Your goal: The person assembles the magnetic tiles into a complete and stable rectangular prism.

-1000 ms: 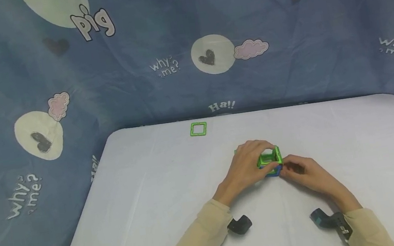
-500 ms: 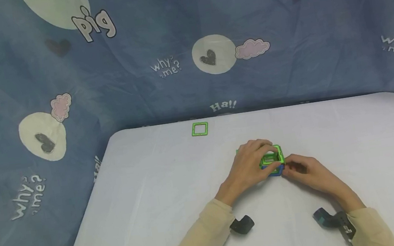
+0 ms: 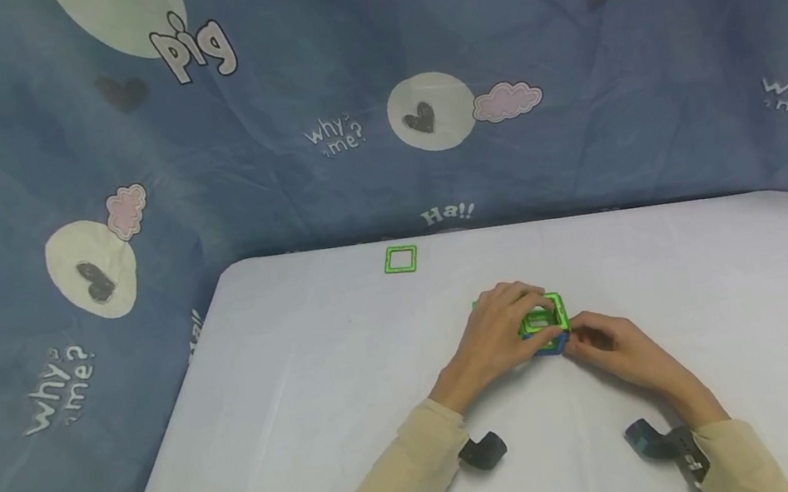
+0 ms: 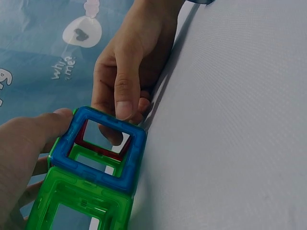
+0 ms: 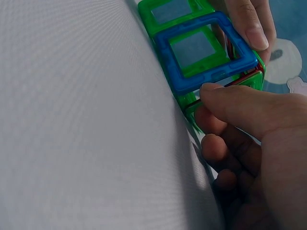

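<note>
A small box-like build of square magnetic tiles (image 3: 558, 309) sits between my hands at mid-table. A blue magnetic tile (image 4: 138, 155) forms its near face, with a green magnetic tile (image 4: 122, 206) alongside and a red magnetic tile (image 4: 101, 149) behind. My left hand (image 3: 497, 331) grips the build from the left, its thumb along the near side and its fingers over the top and far side, partly hidden. At the right end, my right hand (image 3: 623, 344) pinches the build's edge; its thumb tip lies at the corner of the blue tile in the right wrist view.
One loose green square tile (image 3: 402, 270) lies near the far edge of the white table (image 3: 294, 394). Behind the table hangs a blue printed cloth (image 3: 307, 56). Dark wrist cameras (image 3: 485, 452) hang from both sleeves close over the tabletop.
My left index finger has bent down a little over the top of the build, which shows at a slightly different angle. My right hand stays at its right end.
</note>
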The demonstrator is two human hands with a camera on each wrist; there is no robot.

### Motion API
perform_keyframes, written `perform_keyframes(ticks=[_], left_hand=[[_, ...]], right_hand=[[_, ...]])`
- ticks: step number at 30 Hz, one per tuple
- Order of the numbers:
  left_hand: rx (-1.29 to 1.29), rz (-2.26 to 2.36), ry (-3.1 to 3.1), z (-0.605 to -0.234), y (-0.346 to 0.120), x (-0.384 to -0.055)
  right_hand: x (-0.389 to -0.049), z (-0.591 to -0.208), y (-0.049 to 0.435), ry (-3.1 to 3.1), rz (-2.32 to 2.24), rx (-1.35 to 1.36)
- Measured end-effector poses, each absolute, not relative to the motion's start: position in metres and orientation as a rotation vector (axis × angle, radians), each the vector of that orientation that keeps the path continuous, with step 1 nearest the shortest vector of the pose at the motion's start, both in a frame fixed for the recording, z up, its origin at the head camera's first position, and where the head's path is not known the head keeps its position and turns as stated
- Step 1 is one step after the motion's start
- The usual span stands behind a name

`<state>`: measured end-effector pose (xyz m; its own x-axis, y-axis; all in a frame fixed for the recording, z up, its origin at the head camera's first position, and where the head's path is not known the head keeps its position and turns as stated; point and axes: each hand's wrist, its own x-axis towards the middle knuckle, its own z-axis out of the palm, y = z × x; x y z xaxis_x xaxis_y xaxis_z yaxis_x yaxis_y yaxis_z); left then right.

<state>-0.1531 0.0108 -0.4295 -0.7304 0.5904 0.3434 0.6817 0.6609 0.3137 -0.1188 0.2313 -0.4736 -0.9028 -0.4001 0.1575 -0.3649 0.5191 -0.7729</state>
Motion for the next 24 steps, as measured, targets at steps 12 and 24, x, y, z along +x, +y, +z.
perform_keyframes(ticks=[12,24], left_hand=[[-1.047,-0.622,-2.667,-0.4298,0.0095,-0.1532],[-1.04,-0.591,-2.677,-0.4277,0.0097,-0.1521]], right_hand=[[-0.1175,-0.4717,0.2298,2.715,-1.353,-0.68],[-0.1182,-0.4722,0.2293,2.721,-1.362,-0.699]])
